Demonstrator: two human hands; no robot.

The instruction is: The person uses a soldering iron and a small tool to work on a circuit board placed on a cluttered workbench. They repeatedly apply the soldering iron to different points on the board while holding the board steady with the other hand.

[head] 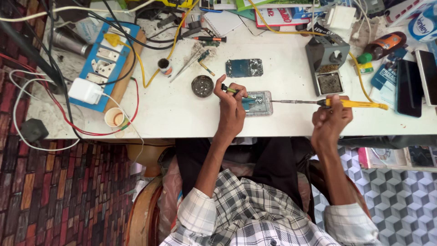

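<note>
Soldering iron (337,103) horizontal, tip pointing left at opened phone (258,103); right hand (331,119) grips handle; left hand (231,101) pinches tweezers (234,91).

Seated at a white table (191,114), a person in rolled checked sleeves extends both forearms over its near edge. The left hand (231,107) hovers past the edge near the middle, wrist bent, fingers curled in a pinch. The right hand (331,119) stays closer to the edge, further right, closed in a loose fist, thumb uppermost.
</note>
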